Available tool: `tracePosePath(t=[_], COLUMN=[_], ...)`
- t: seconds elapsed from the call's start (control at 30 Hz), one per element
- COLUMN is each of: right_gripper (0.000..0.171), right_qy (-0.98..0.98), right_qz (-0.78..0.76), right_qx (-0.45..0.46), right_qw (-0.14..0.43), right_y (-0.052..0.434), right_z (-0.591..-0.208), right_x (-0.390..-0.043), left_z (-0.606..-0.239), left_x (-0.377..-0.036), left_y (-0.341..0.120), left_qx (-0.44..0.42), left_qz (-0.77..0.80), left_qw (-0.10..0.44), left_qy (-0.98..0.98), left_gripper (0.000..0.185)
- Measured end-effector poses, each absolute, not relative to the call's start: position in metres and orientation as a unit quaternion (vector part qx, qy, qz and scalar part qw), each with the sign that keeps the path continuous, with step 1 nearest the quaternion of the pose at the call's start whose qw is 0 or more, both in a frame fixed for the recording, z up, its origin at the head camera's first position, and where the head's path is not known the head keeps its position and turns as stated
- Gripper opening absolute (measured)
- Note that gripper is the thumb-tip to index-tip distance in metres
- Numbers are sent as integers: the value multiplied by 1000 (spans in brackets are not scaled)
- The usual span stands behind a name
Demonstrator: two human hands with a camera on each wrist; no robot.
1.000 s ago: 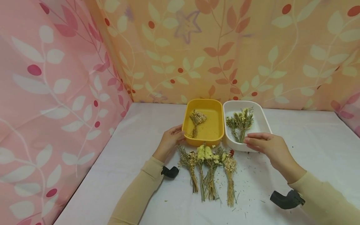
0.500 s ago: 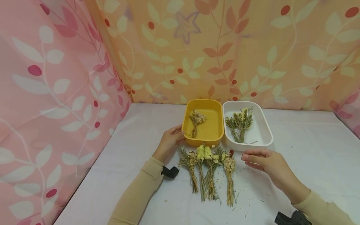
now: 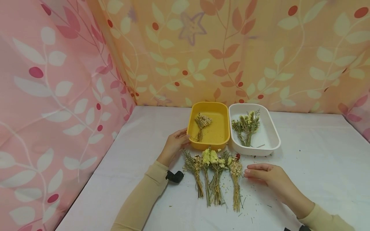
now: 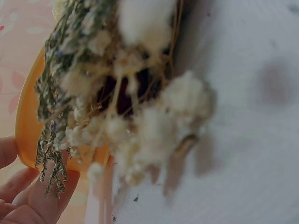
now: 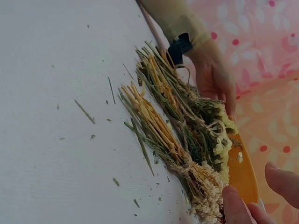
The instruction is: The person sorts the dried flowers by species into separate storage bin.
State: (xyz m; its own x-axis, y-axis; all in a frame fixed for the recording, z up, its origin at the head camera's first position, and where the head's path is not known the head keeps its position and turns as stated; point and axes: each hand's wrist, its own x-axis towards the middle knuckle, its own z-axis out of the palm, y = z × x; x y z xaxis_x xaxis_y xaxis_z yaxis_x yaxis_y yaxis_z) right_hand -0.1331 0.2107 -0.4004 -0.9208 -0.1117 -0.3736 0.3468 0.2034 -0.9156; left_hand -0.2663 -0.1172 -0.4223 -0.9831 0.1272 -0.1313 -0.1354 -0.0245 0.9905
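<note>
A yellow tray (image 3: 219, 131) holds one beige dried-flower bundle (image 3: 202, 121). Beside it, a white tray (image 3: 271, 130) holds a green bundle (image 3: 247, 126). Several tied bundles (image 3: 215, 173) lie in a row on the table in front of the trays. My left hand (image 3: 174, 144) rests with relaxed fingers against the yellow tray's front left corner; its fingers (image 4: 28, 200) show beside the tray wall (image 4: 25, 121). My right hand (image 3: 260, 170) lies flat and empty, fingertips (image 5: 236, 205) just right of the rightmost bundle (image 3: 236, 170).
A white cloth (image 3: 318, 154) covers the table, with dry stem bits (image 3: 257, 195) scattered near the bundles. Leaf-patterned curtains close off the left side (image 3: 57, 96) and the back (image 3: 231, 48). A black wrist mount (image 3: 174, 176) sits under my left forearm.
My right hand has drawn back from the white tray's front rim, toward me and slightly left, to beside the rightmost bundle. The left hand has stayed at the yellow tray.
</note>
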Motion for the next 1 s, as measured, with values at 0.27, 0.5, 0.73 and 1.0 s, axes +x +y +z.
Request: tracePosePath(t=[0.27, 0.5, 0.73, 1.0], right_gripper=[46, 44, 51, 46], right_qy=[748, 742, 741, 742], right_qz=[-631, -634, -631, -624], right_qx=[77, 82, 66, 60], right_qw=[192, 200, 217, 240], right_y=[208, 206, 205, 200], right_z=[-404, -412, -418, -419], right_x=[-131, -131, -133, -135], left_z=[-422, -422, -423, -423], left_x=[-265, -266, -267, -266], left_y=[-117, -118, -118, -117], left_qx=[-4, -2, -2, -5], left_qz=[714, 712, 714, 715], left_qw=[90, 88, 90, 90], left_qy=[695, 697, 694, 694], left_gripper=[49, 50, 50, 50])
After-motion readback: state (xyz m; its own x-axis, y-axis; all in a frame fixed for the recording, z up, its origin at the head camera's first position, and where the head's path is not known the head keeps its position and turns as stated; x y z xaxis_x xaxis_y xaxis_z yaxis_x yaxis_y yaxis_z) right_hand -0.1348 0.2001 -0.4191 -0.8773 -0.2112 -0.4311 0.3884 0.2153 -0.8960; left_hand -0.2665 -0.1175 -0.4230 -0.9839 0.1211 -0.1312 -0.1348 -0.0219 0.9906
